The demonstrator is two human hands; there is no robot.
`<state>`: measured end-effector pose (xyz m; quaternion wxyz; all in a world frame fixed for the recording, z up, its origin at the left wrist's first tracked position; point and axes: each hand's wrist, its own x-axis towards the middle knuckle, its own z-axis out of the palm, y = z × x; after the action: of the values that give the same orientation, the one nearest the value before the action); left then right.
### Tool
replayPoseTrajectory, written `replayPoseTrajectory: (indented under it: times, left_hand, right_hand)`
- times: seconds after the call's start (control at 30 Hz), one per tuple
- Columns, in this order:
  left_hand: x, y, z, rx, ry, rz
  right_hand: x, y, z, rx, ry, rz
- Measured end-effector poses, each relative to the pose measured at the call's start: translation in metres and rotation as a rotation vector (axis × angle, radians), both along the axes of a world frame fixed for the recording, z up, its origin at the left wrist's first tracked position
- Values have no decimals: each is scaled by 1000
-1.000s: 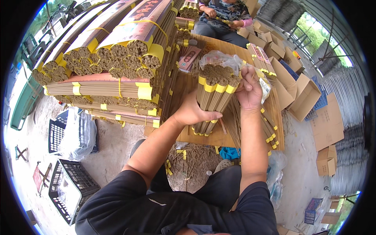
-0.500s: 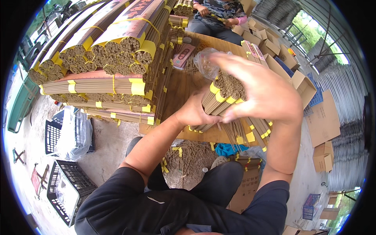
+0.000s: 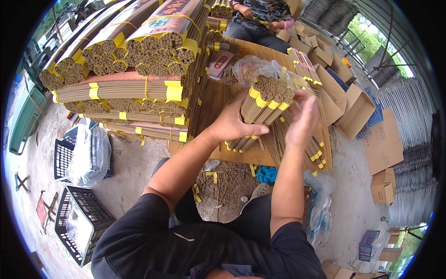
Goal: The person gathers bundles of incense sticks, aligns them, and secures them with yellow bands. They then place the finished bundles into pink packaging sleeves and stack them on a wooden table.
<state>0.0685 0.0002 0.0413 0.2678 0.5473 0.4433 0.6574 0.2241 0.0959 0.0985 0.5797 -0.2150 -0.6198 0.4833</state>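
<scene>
A thick bundle of brown incense sticks (image 3: 264, 108), made up of several smaller bunches with yellow paper bands, stands tilted over the wooden table (image 3: 214, 103). My left hand (image 3: 236, 120) is wrapped round its left side, thumb across the front. On the other side my right hand (image 3: 303, 120) is held beside the bundle, its fingers stretched out and slightly blurred; whether they touch it I cannot tell. Loose sticks and more banded bunches (image 3: 312, 151) lie under and right of my right hand. A clear plastic bag (image 3: 253, 67) lies just behind the bundle.
A tall stack of incense bundles (image 3: 132, 88) fills the table's left side. Across the table sits another person (image 3: 262, 21), hands busy. Black crates (image 3: 86, 218) stand on the floor at left; cardboard boxes (image 3: 355, 114) and grey coils of wire (image 3: 406, 153) line the right.
My right hand has come down from over the bundle's top to its right side. The left hand keeps its grip, and the bundle now stands more upright.
</scene>
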Motion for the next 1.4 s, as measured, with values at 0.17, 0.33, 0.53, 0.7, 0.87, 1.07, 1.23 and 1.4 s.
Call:
replayPoseTrajectory:
  times: [0.17,0.33,0.53,0.7,0.87,1.07,1.23,1.4]
  left_hand:
    - [8,4,29,190,193,212]
    - [10,6,37,413,244,293]
    - [13,-2,20,390,166,265]
    - [18,-19,-16,258,318,367]
    - [23,-13,14,342,299,364]
    - [25,-15,35,319,278,310]
    - [22,-13,31,375,267,354]
    - [18,-18,14,292,316,308]
  right_hand:
    - [-27,-32,-46,-259,154,290]
    - [-23,-52,-11,-140,222,372]
    - [-17,-43,-1,58,281,318]
    - [-13,-53,-44,38,88,145]
    - [-16,-64,-30,96,116,191]
    - [-27,-59,-7,83,254,234]
    - [-24,-47,-16,68,255,346]
    - [-20,-53,-24,125,133,257]
